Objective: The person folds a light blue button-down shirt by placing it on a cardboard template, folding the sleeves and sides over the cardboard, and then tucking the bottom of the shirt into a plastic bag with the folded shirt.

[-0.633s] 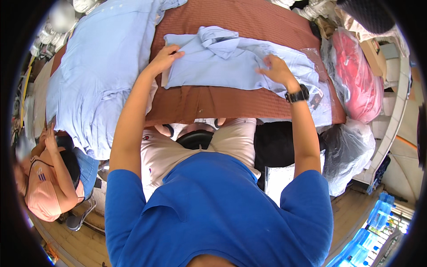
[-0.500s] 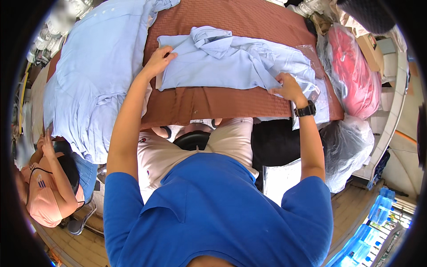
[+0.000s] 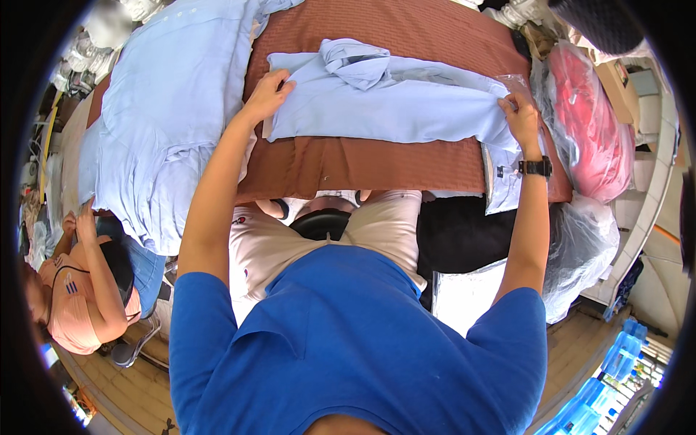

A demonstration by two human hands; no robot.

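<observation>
A light blue shirt point(image 3: 406, 112) lies in a long folded strip across the brown-covered table point(image 3: 348, 170), with a bunched part, maybe the collar, along its far edge. My left hand point(image 3: 268, 94) is at the strip's left end, fingers curled and thumb and fingertips on the fabric. At the far right end, my right hand point(image 3: 522, 123), wearing a black watch on its wrist, pinches the shirt's edge. Beneath that end lies a clear plastic bag point(image 3: 500, 181) with pale blue cloth in it, partly covered by the shirt and my forearm.
A large heap of light blue shirts point(image 3: 170, 109) covers the table's left side and hangs over its edge. On the right are red clothing in clear plastic point(image 3: 591, 119) and a crumpled clear bag point(image 3: 580, 246). A person in a peach shirt point(image 3: 80, 290) sits at left.
My right hand has moved right and away from me, drawing the shirt's near layer out flatter toward the right end. My left hand stays at the left end.
</observation>
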